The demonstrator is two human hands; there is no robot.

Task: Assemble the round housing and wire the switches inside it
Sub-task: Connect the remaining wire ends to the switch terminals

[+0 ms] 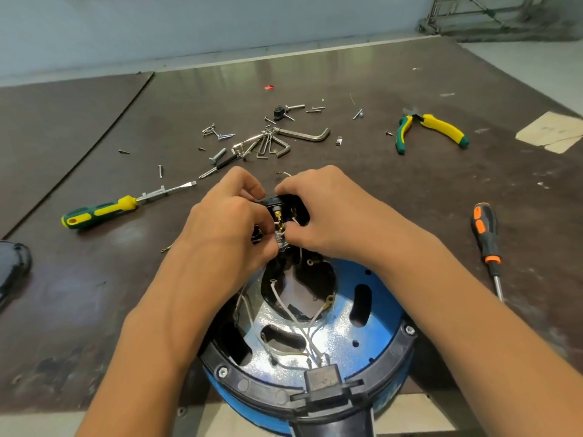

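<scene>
A round blue housing (375, 323) with a black rim lies open-side up at the table's near edge. Several white wires (285, 307) with ring terminals run loose inside it. At its far rim sits a black switch block (279, 205) with brass terminals. My left hand (227, 222) grips the block's left side, fingers curled over its top. My right hand (328, 212) pinches a white wire end against the block's terminals. Both hands hide most of the block.
A green-yellow flat screwdriver (104, 209) lies to the left, an orange-black screwdriver (485, 238) to the right. Beyond the hands are hex keys (284, 140), several loose screws (217, 134) and green-yellow pliers (432, 127). A dark object (12, 263) sits at the left edge.
</scene>
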